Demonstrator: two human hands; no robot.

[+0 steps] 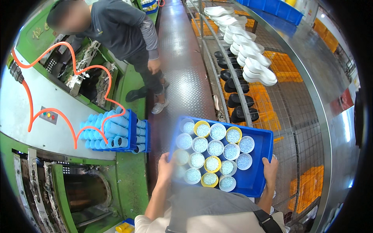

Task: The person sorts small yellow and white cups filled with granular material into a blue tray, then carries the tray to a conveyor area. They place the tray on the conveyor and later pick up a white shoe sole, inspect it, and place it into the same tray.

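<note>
A blue plastic crate (253, 174) is held level in front of my body. My left hand (164, 167) grips its left side, and my right hand (270, 170) is closed on the right side with the thumb over the rim. Inside stand several white cups (215, 147) and yellow cups (212, 164), filled with small pale bluish pellets. The cups fill the left and middle of the crate; its blue floor shows along the right. The fingers under both rims are mostly hidden, and the crate's left edge looks hazy.
To the left are green machines (134, 171), a hanging orange hose (108, 83) and a blue crate of light-blue cups (116, 130). A person (120, 35) stands in the metal-plate aisle (180, 77). On the right, a wire rack (295, 108) carries white soles (256, 72) and black soles (243, 114).
</note>
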